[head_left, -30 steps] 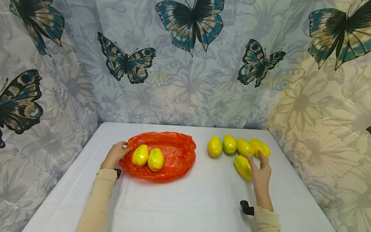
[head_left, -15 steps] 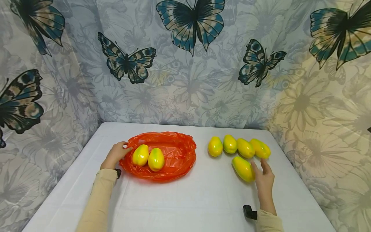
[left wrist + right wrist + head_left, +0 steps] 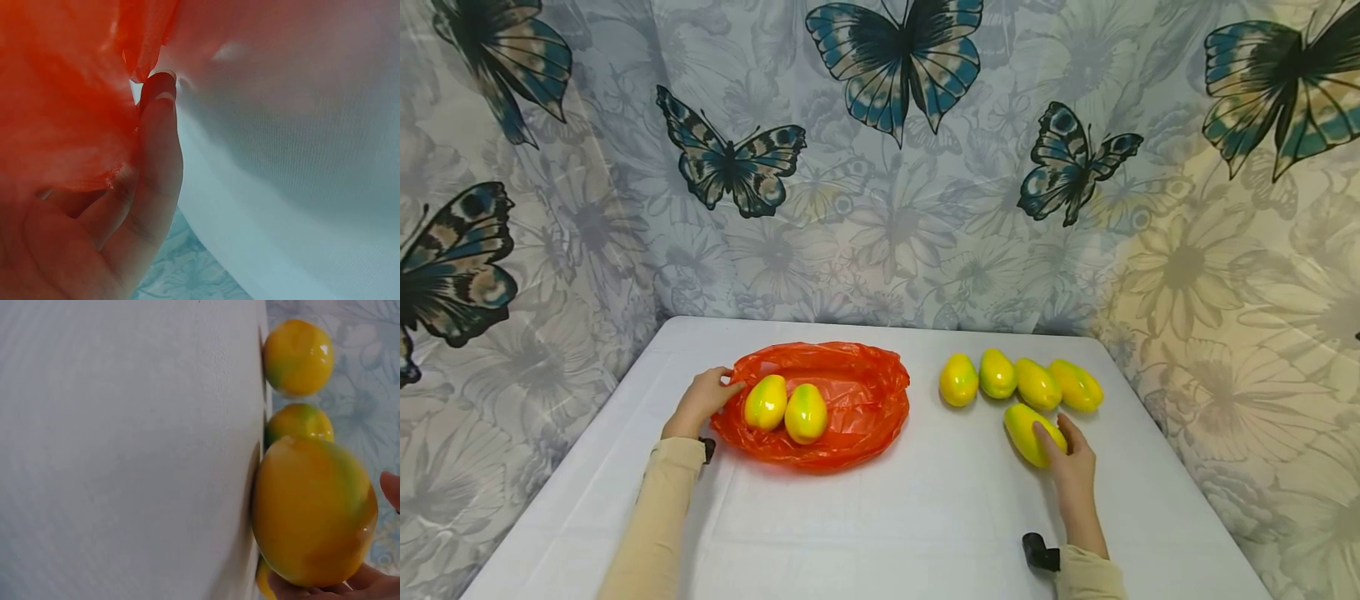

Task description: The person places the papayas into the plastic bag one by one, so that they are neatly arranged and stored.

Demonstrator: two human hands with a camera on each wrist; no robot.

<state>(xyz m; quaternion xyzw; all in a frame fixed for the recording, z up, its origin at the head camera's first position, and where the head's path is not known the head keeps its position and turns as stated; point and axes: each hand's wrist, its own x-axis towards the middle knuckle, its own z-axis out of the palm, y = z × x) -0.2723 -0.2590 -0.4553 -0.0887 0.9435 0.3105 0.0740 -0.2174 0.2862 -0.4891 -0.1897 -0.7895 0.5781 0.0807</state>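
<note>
My left hand (image 3: 702, 398) pinches the left edge of a crumpled red plastic bag (image 3: 867, 433). In the left wrist view, a finger (image 3: 156, 156) lies along the bag's edge (image 3: 69, 125). Two glossy yellow mangoes, one on the left (image 3: 766, 403) and one on the right (image 3: 806, 414), lie on the bag. Over on the right, my right hand (image 3: 1073, 471) is at another mango (image 3: 1024, 429), thumb over its near end. In the right wrist view, fingers (image 3: 300, 592) touch this mango's (image 3: 312, 512) side, while the thumb (image 3: 391, 489) stands just off its surface.
Behind the right hand, several more mangoes (image 3: 997, 374) lie in a row on the white tablecloth (image 3: 865, 533). A butterfly-printed curtain (image 3: 880, 233) hangs behind and beside the table. A black camera (image 3: 1040, 553) sits at the right wrist.
The right hand first drew back slightly, then moved in with its thumb over the front mango. That mango has shifted a little. The left hand stays at the bag.
</note>
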